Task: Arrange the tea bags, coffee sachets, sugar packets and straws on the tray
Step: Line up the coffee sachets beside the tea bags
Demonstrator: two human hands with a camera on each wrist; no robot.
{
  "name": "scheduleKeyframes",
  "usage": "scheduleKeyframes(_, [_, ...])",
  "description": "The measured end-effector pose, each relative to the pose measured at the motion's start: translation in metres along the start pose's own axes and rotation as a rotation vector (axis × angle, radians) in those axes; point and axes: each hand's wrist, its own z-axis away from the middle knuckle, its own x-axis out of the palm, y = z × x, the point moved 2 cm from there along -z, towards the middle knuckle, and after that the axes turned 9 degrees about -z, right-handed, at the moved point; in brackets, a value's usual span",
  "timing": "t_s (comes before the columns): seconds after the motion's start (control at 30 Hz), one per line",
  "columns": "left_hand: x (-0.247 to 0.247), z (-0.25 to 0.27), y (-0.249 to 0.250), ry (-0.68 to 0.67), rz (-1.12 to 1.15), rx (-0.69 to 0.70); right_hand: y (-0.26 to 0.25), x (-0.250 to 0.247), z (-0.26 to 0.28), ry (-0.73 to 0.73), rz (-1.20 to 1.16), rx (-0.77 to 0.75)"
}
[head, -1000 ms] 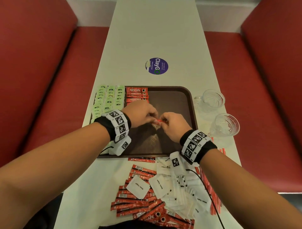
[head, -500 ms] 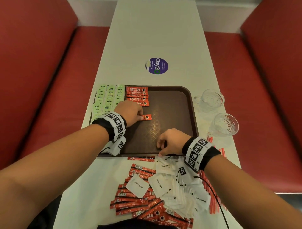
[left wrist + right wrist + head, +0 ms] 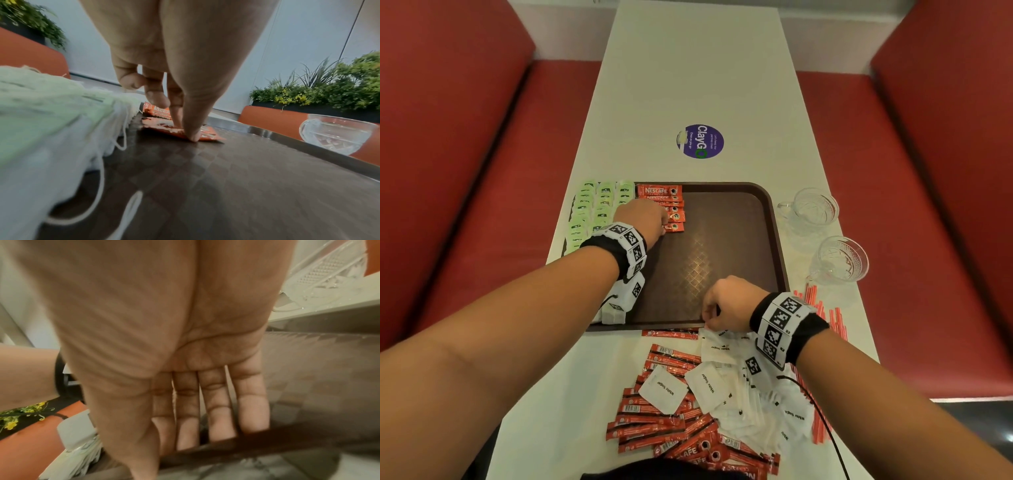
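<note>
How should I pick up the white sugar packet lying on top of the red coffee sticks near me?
Probably from above, pinching the near-left edge of the white sugar packet. It lies flat on the loose coffee sachets, so its edges likely overhang slightly and a fingertip can slip under there. Its right side nearly meets another sugar packet, so a grip there might drag both.

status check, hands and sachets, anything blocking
Left hand presses newest coffee sachet into tray row. Right hand open, empty, at near rim. Nothing blocking.
</note>
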Motion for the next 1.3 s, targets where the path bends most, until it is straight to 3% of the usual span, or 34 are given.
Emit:
scheduleKeyframes(0.1, [0.0, 0.018, 0.0, 0.136, 0.072, 0.004, -0.003, 0.003, 0.001, 0.024, 0.02, -0.012])
scheduleKeyframes(0.23, [0.006, 0.069, 0.01, 0.272, 0.113, 0.154, -0.014, 0.012, 0.006, 0.073, 0.091, -0.115])
scheduleKeyframes(0.37, [0.032, 0.123, 0.014, 0.258, 0.103, 0.323, -0.03, 0.027, 0.015, 0.063, 0.287, -0.19])
scheduleKeyframes(0.6, [0.083, 0.186, 0.011, 0.206, 0.002, 0.542, -0.043, 0.053, 0.025, -0.012, 0.532, -0.082])
scheduleKeyframes(0.83, [0.1, 0.203, 0.009, 0.262, -0.056, 0.536, -0.05, 0.062, 0.028, -0.025, 0.569, -0.025])
scheduleKeyframes(0.97, [0.101, 0.205, 0.005, 0.268, -0.096, 0.489, -0.056, 0.063, 0.028, 0.059, 0.479, -0.039])
scheduleKeyframes(1.3, [0.101, 0.198, 0.022, 0.175, -0.139, 0.421, -0.076, 0.056, 0.016, 0.118, 0.496, 0.112])
